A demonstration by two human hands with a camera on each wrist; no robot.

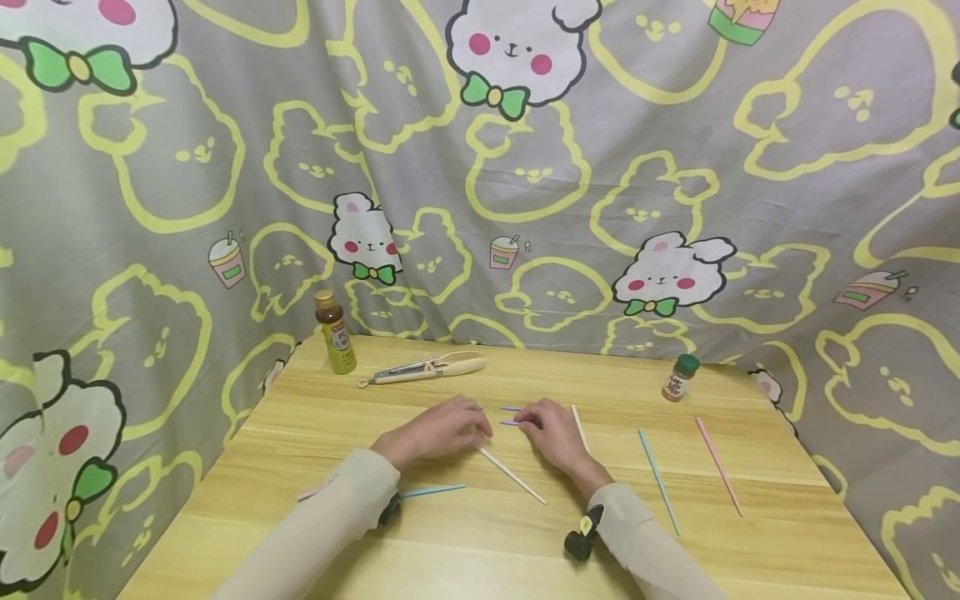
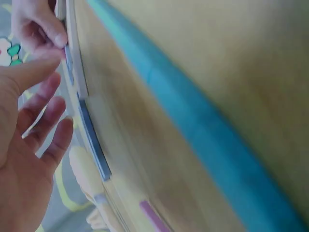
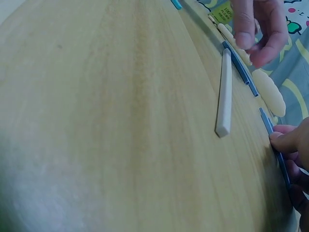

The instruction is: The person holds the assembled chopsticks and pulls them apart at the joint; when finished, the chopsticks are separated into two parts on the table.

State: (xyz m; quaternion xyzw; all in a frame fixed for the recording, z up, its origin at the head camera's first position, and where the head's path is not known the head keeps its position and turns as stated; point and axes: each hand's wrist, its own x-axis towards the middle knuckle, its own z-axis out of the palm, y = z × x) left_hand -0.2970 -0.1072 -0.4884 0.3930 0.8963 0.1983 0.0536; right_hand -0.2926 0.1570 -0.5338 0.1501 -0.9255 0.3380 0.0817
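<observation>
Meeting mid-table point(image 1: 465, 550): left hand point(image 1: 442, 431) fingers relaxed over white chopstick point(image 1: 512, 475), right hand point(image 1: 551, 432) pinching blue chopstick point(image 1: 512, 422); teal chopstick point(image 1: 658, 480), pink chopstick point(image 1: 717, 464) lying apart rightward

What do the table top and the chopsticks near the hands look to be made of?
The table top looks like light wood or a wood-grain laminate with a smooth matt finish; the streaked grain shows, but which of the two is unclear. The white chopstick and the blue chopstick look like moulded plastic: flat, even colour, squared ends, a slight sheen.
</observation>
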